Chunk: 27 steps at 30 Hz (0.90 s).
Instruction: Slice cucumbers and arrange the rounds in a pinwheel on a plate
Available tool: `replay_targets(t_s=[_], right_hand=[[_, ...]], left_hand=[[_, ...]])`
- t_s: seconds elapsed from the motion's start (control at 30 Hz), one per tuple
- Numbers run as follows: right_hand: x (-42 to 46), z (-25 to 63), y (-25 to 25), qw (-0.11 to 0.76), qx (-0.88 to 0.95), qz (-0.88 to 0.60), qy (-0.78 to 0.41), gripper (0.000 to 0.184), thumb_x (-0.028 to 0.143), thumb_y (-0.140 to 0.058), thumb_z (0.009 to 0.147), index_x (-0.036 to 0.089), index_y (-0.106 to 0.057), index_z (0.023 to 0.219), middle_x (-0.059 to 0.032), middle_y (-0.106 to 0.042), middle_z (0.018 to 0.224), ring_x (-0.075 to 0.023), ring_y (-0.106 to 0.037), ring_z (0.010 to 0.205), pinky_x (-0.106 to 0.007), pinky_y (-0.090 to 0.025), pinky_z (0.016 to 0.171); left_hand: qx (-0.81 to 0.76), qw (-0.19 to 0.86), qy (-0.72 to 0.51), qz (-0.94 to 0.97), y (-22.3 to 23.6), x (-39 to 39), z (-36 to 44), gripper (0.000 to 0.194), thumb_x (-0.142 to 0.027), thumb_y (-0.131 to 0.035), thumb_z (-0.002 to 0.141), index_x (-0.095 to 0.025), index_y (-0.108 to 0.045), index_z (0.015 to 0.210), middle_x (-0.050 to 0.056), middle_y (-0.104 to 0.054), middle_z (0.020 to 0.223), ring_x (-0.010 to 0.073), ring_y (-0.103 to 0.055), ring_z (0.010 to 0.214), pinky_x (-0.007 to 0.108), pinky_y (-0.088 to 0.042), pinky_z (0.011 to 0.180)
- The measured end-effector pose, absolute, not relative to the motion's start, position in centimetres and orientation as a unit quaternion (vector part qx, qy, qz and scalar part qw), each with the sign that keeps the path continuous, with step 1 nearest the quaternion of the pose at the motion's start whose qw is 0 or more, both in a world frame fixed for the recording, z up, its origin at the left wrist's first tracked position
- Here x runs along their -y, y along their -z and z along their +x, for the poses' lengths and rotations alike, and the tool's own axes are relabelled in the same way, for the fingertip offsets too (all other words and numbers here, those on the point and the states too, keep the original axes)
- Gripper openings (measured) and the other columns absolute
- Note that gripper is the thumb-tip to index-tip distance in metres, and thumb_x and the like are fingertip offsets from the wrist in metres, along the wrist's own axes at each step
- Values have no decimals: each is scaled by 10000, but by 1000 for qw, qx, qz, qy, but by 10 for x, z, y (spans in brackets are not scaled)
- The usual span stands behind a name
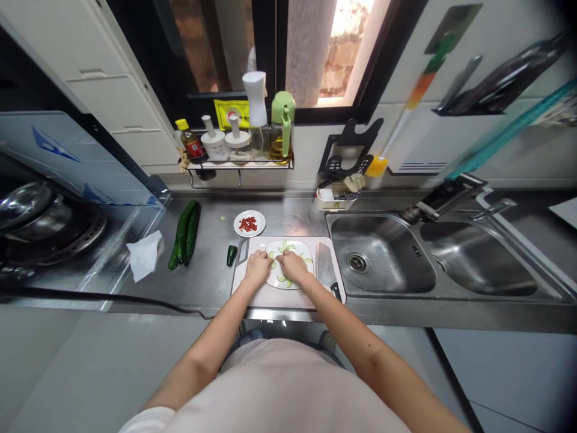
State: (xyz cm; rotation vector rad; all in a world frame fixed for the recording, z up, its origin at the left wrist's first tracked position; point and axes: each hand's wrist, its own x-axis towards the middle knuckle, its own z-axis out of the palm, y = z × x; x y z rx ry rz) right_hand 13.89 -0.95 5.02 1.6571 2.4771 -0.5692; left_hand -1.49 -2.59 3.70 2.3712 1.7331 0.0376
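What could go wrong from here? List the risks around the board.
1. The knife lies on the board close to the right forearm; a sideways move might brush its blade.
2. The slices lie loose on the big plate, so the left hand or right hand could nudge them out of place.

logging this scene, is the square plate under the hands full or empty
Partly filled: small groups of green slices lie on the square plate, with bare white between them.
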Motion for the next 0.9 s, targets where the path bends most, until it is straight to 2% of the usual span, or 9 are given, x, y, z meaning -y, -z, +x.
replay_targets(t_s=[0.57,0.7,0.9], right_hand=[[13,143,-54,26,-800,570,186,359,205,-338,916,229,-630,1124,-96,-576,1044,-203,-509,980,-267,-367,734],[12,142,-51,32,-802,565,193,369,195,-348,905,242,-638,1127,-91,-580,1037,-207,-514,970,-266,-363,725],[11,140,-49,34,-800,565,201,358,215,-353,912,242,-647,1115,-92,-586,1038,-212,-519,977,-266,-369,719]], left_hand=[[-625,104,-89,769,-31,28,-17,271,-157,-480,847,-256,-660,1024,68,-569,1010,221,-468,992,344,-376,840],[-605,103,-78,786,-30,27,-19,306,-152,-471,852,-292,-665,1044,60,-548,1035,212,-461,981,341,-377,833],[-597,109,-64,792,-29,26,-19,297,-178,-451,874,-283,-679,1031,75,-545,1051,218,-460,989,355,-385,842]])
